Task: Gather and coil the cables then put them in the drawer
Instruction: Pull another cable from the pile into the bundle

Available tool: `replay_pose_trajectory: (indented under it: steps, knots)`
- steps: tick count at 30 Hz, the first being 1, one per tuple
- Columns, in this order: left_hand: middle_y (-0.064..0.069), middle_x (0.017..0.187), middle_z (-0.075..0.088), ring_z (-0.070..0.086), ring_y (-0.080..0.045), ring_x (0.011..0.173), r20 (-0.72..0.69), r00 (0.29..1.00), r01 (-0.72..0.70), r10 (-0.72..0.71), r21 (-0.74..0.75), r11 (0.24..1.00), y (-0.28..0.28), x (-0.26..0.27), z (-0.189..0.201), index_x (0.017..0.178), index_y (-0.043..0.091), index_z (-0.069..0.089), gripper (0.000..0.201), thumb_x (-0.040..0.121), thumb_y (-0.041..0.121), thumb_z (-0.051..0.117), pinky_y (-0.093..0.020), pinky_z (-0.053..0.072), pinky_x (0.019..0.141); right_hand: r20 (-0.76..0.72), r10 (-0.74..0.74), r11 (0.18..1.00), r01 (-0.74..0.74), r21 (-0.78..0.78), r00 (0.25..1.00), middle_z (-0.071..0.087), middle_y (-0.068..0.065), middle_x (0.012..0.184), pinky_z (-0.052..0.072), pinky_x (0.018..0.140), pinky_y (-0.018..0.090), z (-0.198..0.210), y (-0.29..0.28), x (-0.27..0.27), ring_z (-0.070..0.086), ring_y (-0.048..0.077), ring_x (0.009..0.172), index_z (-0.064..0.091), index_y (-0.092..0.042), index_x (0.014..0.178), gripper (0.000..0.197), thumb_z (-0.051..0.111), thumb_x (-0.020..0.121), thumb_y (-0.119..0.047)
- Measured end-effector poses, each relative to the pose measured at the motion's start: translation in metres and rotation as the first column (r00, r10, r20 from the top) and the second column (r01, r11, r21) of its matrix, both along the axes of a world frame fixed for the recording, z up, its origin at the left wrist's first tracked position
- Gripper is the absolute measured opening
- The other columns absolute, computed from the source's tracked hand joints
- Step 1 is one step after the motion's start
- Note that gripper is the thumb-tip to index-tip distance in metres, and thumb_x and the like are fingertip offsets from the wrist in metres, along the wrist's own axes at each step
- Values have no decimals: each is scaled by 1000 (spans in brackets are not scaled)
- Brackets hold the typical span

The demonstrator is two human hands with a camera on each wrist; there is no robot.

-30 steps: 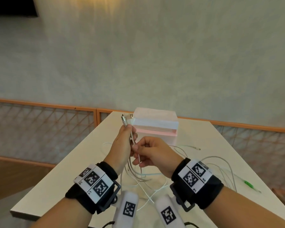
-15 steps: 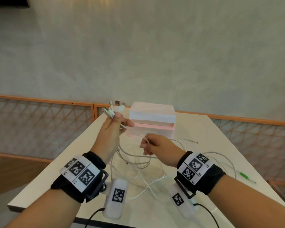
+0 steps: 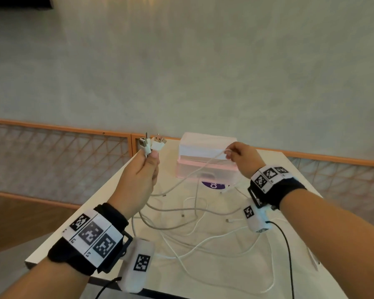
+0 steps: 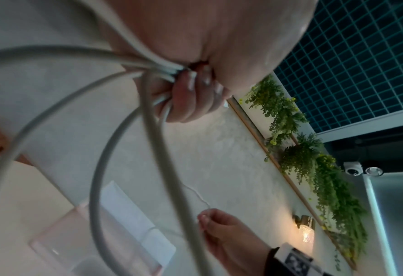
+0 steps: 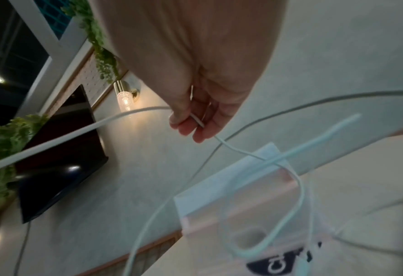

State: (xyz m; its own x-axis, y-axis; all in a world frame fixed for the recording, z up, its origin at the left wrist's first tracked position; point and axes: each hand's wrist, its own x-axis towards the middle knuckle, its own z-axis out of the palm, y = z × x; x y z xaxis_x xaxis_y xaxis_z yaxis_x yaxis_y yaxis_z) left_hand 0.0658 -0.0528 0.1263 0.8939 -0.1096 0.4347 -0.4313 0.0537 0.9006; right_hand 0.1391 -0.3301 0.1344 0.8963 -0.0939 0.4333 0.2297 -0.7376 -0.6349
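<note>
Up above the table (image 3: 108, 203), the left hand (image 3: 136, 182) is raised with its fingers curled tight round a bunch of white cables (image 3: 194, 223), whose plugs (image 3: 152, 143) stick out of the top of the fist. From the left wrist view the fingers (image 4: 191, 97) are pressed together, clamping several strands that loop down and away. Further right, well apart from it, the right hand (image 3: 242, 158) pinches a single thin cable (image 3: 205, 167) between thumb and fingertips (image 5: 195, 128); that strand runs slack down toward the left hand's bundle. Most of the cable length lies in a loose tangle on the tabletop between and below the two hands, some ends lying free. Behind the hands, at the far end of the table, stands a small white and pink drawer box (image 3: 205, 160), its lower drawer facing the person; whether it is open cannot be told. A purple round sticker (image 3: 214, 186) lies just before the box.
</note>
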Motion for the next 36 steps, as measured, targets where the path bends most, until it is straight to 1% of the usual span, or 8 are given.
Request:
replay_pose_trajectory:
  steps: [6,10,18,22,26,30,33,36]
  knots:
    - [14,54,33,26,-11,53,60,988,-153,145,154,976,18,9,-19,62,38,46,36,98,39,39,-30,25,50,28,-161,977,163,-140,987,55,3,75,31,57,27,12,-40,-3,47,23,73,63,-6,92,15,50,93,-13]
    - [14,52,34,28,-12,53,45,982,-188,183,184,965,21,14,-22,64,38,47,36,99,39,38,-35,26,54,-13,-171,984,171,56,985,61,10,81,43,64,29,9,-59,-4,57,23,68,58,-11,81,21,47,95,-20]
    - [12,57,35,29,-12,54,22,979,-202,201,181,963,26,21,-22,73,29,47,31,97,46,38,-30,25,50,-111,-229,885,254,389,967,60,2,70,39,38,16,12,-85,-15,58,10,40,53,-12,77,36,35,99,-35]
    - [5,61,35,30,-14,54,34,973,-230,228,214,949,23,22,-21,79,18,45,32,98,42,37,-30,25,49,86,-225,857,155,492,971,61,3,83,46,63,21,21,-93,-14,66,21,79,56,-18,77,27,40,97,-27]
    - [2,61,34,29,-15,54,67,964,-266,258,243,933,19,19,-18,78,17,44,33,100,39,35,-30,26,50,219,-245,941,177,288,945,57,-4,97,39,76,25,36,-96,-26,53,11,90,60,-12,113,28,43,97,-27]
    - [1,62,34,29,-17,57,78,950,-313,304,233,921,25,22,-18,71,27,41,32,100,39,34,-35,28,56,26,-244,883,211,419,969,61,4,95,45,67,30,23,-115,-28,61,15,76,62,-16,91,25,49,92,-37]
    - [1,63,33,28,-16,56,75,947,-320,311,205,925,29,25,-17,71,30,42,31,100,39,34,-34,27,55,-174,-168,892,225,392,970,63,4,77,50,52,17,2,-126,-34,63,1,48,58,-12,86,14,51,94,-20]
    - [2,64,32,27,-16,55,87,947,-320,308,196,927,28,26,-17,71,30,41,31,100,40,33,-32,26,54,-300,-39,943,134,303,953,64,10,80,54,52,13,-13,-132,-44,67,3,52,57,-6,84,12,53,89,4]
